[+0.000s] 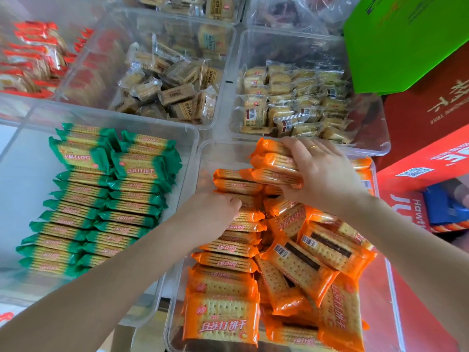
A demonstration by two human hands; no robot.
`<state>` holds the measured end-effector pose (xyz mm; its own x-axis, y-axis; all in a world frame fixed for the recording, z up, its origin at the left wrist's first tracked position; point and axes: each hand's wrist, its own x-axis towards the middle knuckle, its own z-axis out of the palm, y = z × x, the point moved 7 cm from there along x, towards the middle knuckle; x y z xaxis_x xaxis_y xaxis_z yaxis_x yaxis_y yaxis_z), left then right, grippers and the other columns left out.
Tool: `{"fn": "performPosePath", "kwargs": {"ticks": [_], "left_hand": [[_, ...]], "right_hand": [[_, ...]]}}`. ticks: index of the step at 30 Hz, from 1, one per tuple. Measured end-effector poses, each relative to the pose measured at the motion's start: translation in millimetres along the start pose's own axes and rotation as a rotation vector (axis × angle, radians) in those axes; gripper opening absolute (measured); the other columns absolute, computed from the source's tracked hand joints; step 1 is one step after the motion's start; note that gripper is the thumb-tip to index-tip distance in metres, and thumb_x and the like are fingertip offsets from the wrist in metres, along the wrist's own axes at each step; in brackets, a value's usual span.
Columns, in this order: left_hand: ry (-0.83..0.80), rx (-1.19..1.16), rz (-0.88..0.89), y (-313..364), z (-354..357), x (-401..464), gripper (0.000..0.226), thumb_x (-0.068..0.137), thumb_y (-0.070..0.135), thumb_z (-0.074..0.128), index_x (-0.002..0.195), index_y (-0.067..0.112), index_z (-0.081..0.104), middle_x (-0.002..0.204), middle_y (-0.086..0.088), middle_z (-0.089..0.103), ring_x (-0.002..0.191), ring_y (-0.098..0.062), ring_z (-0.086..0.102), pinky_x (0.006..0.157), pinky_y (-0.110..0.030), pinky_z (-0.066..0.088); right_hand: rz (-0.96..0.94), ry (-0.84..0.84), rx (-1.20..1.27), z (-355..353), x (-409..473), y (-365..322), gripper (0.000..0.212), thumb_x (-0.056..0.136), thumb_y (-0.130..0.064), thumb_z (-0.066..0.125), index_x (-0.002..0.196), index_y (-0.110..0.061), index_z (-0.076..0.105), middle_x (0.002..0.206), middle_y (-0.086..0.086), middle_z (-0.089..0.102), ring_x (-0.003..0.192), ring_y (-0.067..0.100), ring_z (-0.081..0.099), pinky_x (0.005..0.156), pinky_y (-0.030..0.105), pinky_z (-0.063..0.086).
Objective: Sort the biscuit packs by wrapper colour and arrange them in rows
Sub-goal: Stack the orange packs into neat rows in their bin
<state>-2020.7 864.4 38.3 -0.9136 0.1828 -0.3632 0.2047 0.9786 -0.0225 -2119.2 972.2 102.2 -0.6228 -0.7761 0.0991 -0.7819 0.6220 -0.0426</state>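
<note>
Orange packs (275,165) gripped in right hand (322,174), left hand (215,212) seemingly touching row (236,224)

Bare bin floor (225,158) behind orange packs (238,185) (loose pile right).

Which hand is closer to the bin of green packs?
Left. The left hand rests on the orange row just right of the green packs' bin; the right hand grips orange packs farther right.

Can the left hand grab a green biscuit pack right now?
Probably yes. The left hand rests on the orange packs, holding nothing, and the green packs lie uncovered in the open bin beside it.
</note>
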Motion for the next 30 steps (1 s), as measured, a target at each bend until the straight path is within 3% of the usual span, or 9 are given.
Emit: {"fn": "performPosePath", "kwargs": {"ticks": [6, 8, 10, 14, 21, 25, 28, 30], "left_hand": [[-0.242, -0.172, -0.070, -3.7, 4.6, 21.6, 0.044, 0.098, 0.047, 0.028, 0.109, 0.014, 0.055, 0.108, -0.004, 0.058, 0.087, -0.019, 0.051, 0.073, -0.031, 0.033], [-0.341, -0.331, -0.132, -2.6, 16.4, 29.3, 0.051, 0.097, 0.050, 0.028, 0.123, 0.011, 0.049, 0.125, -0.008, 0.053, 0.100, -0.021, 0.052, 0.078, -0.029, 0.037], [-0.407, -0.465, -0.181, -0.9, 29.1, 35.7, 0.065, 0.094, 0.057, 0.028, 0.138, 0.010, 0.035, 0.145, -0.009, 0.037, 0.124, -0.024, 0.043, 0.093, -0.032, 0.038], [-0.433, -0.489, -0.210, 3.0, 41.3, 37.4, 0.084, 0.086, 0.071, 0.025, 0.147, 0.015, 0.016, 0.155, -0.006, 0.011, 0.139, -0.029, 0.021, 0.110, -0.041, 0.026], [-0.328, -0.456, -0.168, -0.1, 38.7, 37.6, 0.083, 0.082, 0.075, 0.028, 0.146, 0.023, 0.022, 0.152, -0.001, 0.024, 0.133, -0.024, 0.034, 0.104, -0.039, 0.035], [-0.254, -0.344, -0.066, 10.6, 33.1, 43.6, 0.065, 0.085, 0.071, 0.031, 0.139, 0.035, 0.033, 0.142, -0.004, 0.039, 0.126, -0.025, 0.042, 0.096, -0.036, 0.037], [-0.161, -0.254, 0.068, 18.9, 27.3, 47.2, 0.057, 0.091, 0.062, 0.028, 0.132, 0.026, 0.047, 0.133, -0.002, 0.049, 0.120, -0.021, 0.046, 0.094, -0.035, 0.042], [-0.147, -0.367, 0.057, 16.3, 26.2, 51.6, 0.050, 0.096, 0.052, 0.028, 0.117, 0.020, 0.060, 0.118, -0.001, 0.058, 0.108, -0.019, 0.052, 0.090, -0.036, 0.044]], "right_hand": [[0.019, -0.110, 0.143, 18.3, 0.1, 2.1, 0.083, 0.062, -0.032, 0.076, 0.136, -0.012, 0.043, 0.121, 0.009, 0.058, 0.113, 0.032, 0.052, 0.100, 0.041, 0.035], [0.010, -0.142, 0.169, 22.9, 1.7, -0.8, 0.084, 0.065, -0.033, 0.074, 0.139, -0.014, 0.039, 0.122, 0.007, 0.055, 0.115, 0.030, 0.049, 0.102, 0.038, 0.031], [0.012, -0.139, 0.195, 23.8, 2.5, -1.5, 0.083, 0.067, -0.033, 0.073, 0.140, -0.015, 0.037, 0.125, 0.006, 0.054, 0.118, 0.028, 0.047, 0.102, 0.036, 0.028], [0.018, -0.138, 0.234, 24.7, 3.4, 1.4, 0.085, 0.068, -0.035, 0.073, 0.141, -0.018, 0.034, 0.128, 0.004, 0.052, 0.120, 0.026, 0.044, 0.102, 0.033, 0.025], [0.018, -0.114, 0.324, 26.9, 5.6, 5.5, 0.084, 0.069, -0.039, 0.072, 0.141, -0.019, 0.034, 0.128, 0.003, 0.052, 0.121, 0.025, 0.045, 0.102, 0.035, 0.027], [0.003, -0.114, 0.384, 25.4, 5.4, 8.3, 0.085, 0.069, -0.038, 0.074, 0.141, -0.020, 0.034, 0.127, 0.002, 0.053, 0.117, 0.024, 0.047, 0.101, 0.034, 0.027], [-0.006, -0.135, 0.450, 25.7, 5.7, 10.4, 0.085, 0.068, -0.036, 0.075, 0.141, -0.020, 0.035, 0.127, 0.002, 0.053, 0.117, 0.024, 0.048, 0.103, 0.038, 0.030], [0.003, -0.139, 0.507, 22.8, 4.9, 12.0, 0.085, 0.068, -0.033, 0.076, 0.140, -0.020, 0.034, 0.126, 0.001, 0.053, 0.115, 0.021, 0.049, 0.102, 0.038, 0.033]]}}
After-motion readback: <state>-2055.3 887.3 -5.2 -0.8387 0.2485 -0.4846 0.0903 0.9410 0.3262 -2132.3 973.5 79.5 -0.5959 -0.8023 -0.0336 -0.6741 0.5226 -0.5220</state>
